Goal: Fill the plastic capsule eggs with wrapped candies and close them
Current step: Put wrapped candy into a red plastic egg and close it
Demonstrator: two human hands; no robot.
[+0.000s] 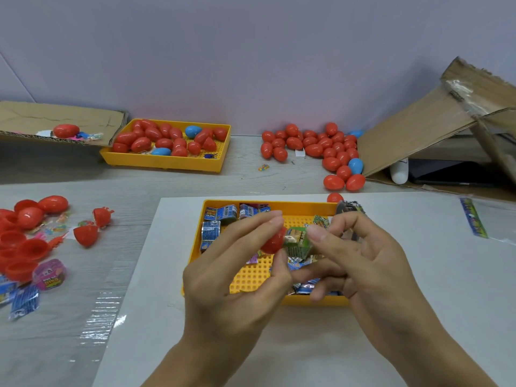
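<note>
A: At this moment your left hand [237, 263] gripped a red egg half [272, 241], fingers curled round it, open mouth facing right. Your right hand [360, 261] pinched a green wrapped candy [298, 243] at that mouth. Both were held above the near tray [315, 301], mid-table toward the near edge.

B: Was it seated?

A: Couldn't tell. The candy looked partly in, most of it still showing. My read: you needed to square the candy's narrow end to the opening and push along the half's axis. If the wrapper corner bunched on the rim, the other half probably wouldn't snap on.

B: Containers?

A: The near tray held blue wrapped candies [216, 216] along its far-left corner and more under your hands. The far tray [167, 160], by the table's far edge left of centre, held closed red eggs plus two blue ones. A loose pile of closed eggs [312, 146] lay on the table at the far edge, against a cardboard box [413, 132] at the far-right corner. Open red halves [25, 236] sat at the left edge, with a pink candy [49, 275] just beside them.

B: The matching half?

A: I couldn't tell which one was the mate.
</note>
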